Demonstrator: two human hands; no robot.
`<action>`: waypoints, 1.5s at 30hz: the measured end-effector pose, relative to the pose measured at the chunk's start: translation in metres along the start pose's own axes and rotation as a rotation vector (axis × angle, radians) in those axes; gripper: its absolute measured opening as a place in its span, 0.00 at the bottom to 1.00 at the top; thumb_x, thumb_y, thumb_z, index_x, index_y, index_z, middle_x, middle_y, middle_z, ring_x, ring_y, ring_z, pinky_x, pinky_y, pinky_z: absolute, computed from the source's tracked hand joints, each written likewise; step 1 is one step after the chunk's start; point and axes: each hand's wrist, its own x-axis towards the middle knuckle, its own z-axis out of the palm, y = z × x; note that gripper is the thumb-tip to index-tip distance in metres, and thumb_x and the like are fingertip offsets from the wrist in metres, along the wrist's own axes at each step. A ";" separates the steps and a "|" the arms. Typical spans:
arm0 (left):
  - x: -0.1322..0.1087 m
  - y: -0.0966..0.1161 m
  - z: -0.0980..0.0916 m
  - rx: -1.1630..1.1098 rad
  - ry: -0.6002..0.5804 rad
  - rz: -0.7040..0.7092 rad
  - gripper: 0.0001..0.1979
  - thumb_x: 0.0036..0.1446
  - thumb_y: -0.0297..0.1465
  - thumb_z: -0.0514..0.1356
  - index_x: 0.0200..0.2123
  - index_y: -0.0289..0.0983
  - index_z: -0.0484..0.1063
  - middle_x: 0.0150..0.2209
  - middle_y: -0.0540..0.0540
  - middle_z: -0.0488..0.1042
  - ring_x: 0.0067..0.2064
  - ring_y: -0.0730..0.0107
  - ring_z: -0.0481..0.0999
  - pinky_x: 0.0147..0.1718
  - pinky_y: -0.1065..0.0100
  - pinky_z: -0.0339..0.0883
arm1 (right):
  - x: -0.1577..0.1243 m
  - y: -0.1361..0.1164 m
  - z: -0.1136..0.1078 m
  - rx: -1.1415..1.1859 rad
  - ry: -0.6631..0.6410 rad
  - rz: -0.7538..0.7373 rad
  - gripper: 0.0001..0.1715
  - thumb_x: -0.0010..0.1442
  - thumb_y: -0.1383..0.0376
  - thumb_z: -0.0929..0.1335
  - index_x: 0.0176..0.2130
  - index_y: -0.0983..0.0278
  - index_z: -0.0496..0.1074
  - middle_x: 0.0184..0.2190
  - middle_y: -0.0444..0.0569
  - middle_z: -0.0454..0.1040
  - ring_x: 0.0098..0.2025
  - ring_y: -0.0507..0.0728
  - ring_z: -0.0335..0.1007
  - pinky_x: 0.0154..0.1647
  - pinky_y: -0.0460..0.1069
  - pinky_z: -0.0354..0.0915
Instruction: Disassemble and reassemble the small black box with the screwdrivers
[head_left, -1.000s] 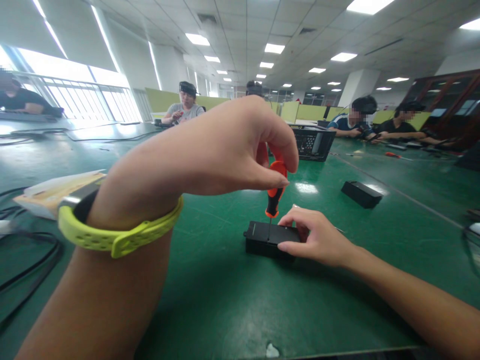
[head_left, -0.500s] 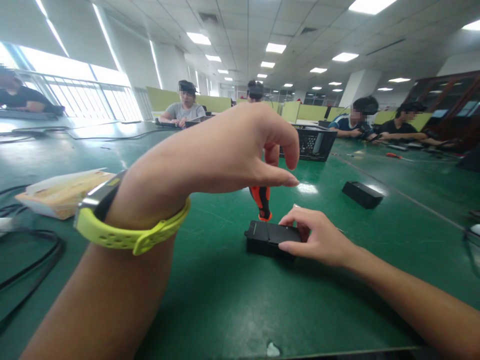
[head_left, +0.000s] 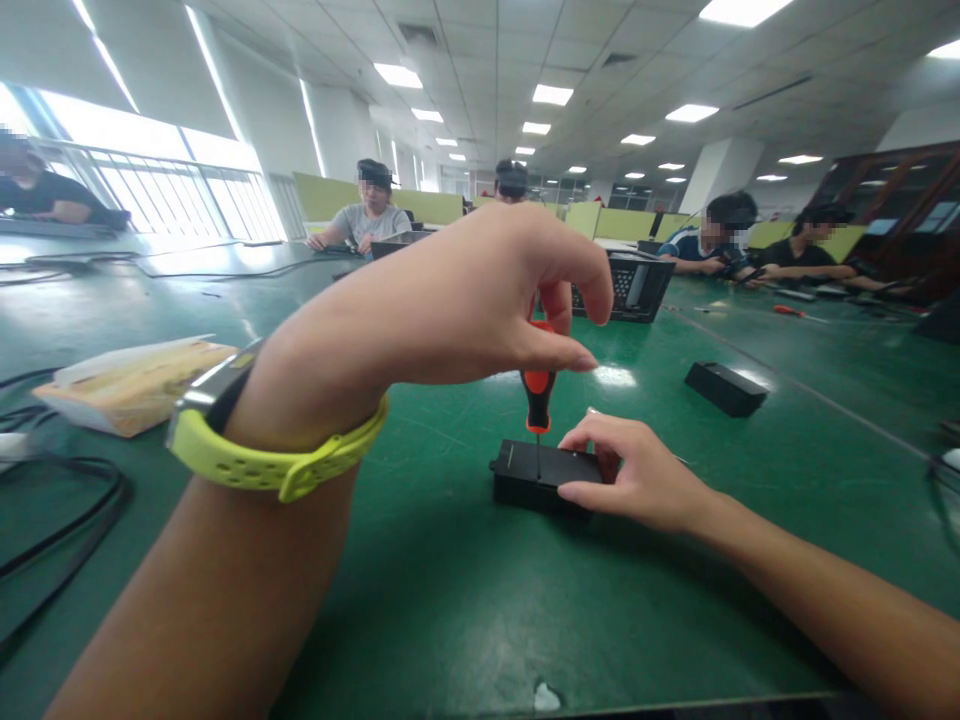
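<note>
My left hand [head_left: 480,295], palm down and wearing a watch with a yellow-green strap [head_left: 277,465], is curled over the top of a screwdriver [head_left: 539,395]. The screwdriver has an orange and black handle and stands nearly upright. Its thin shaft meets the upper face of a small black box [head_left: 529,490]; the exact contact at the tip is too small to make out. My right hand [head_left: 637,470] grips the right end of this box, thumb on the near side and fingers on the far side. Part of the handle is hidden behind my left hand.
A second black box [head_left: 725,390] lies to the right on the green table [head_left: 450,620]. Beyond my left hand stands a black perforated metal case [head_left: 645,288]. A carton [head_left: 135,390] and black cables [head_left: 75,540] lie at left. Another screwdriver [head_left: 789,311] is farther right. Several people sit around.
My left hand has shifted slightly right. The screwdriver has gone from leaning to nearly upright, and more of its handle shows. My right hand and the box have stayed put.
</note>
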 end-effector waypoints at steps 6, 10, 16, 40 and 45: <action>-0.001 0.010 0.001 0.050 -0.027 0.058 0.14 0.58 0.27 0.56 0.46 0.36 0.74 0.43 0.46 0.76 0.36 0.73 0.74 0.31 0.74 0.64 | 0.000 0.001 0.000 0.005 -0.003 -0.003 0.15 0.52 0.58 0.73 0.39 0.63 0.74 0.27 0.42 0.70 0.26 0.52 0.63 0.30 0.49 0.58; -0.004 0.013 -0.003 0.010 -0.105 0.080 0.16 0.56 0.23 0.56 0.48 0.36 0.73 0.46 0.47 0.75 0.42 0.72 0.74 0.35 0.75 0.65 | 0.000 0.001 0.000 0.011 -0.001 0.000 0.15 0.52 0.59 0.73 0.39 0.63 0.74 0.27 0.42 0.69 0.26 0.51 0.62 0.30 0.49 0.58; -0.004 0.003 -0.004 0.028 -0.089 -0.024 0.12 0.55 0.35 0.61 0.38 0.34 0.77 0.32 0.49 0.74 0.34 0.73 0.73 0.34 0.73 0.63 | 0.000 -0.001 0.000 0.010 -0.004 0.005 0.16 0.51 0.59 0.74 0.39 0.63 0.74 0.27 0.42 0.68 0.27 0.51 0.61 0.29 0.48 0.57; -0.001 0.007 0.000 0.123 -0.023 -0.073 0.15 0.55 0.42 0.61 0.33 0.36 0.77 0.25 0.49 0.71 0.26 0.73 0.69 0.26 0.71 0.58 | -0.002 0.002 0.006 -0.019 0.073 -0.015 0.13 0.50 0.60 0.74 0.36 0.63 0.74 0.26 0.41 0.68 0.27 0.51 0.61 0.32 0.49 0.57; 0.001 0.007 0.003 0.075 -0.002 -0.051 0.12 0.55 0.40 0.61 0.33 0.37 0.77 0.24 0.49 0.70 0.28 0.71 0.71 0.27 0.69 0.60 | -0.001 0.001 0.005 -0.004 0.062 -0.012 0.14 0.50 0.60 0.74 0.37 0.63 0.74 0.27 0.42 0.69 0.27 0.51 0.61 0.30 0.48 0.56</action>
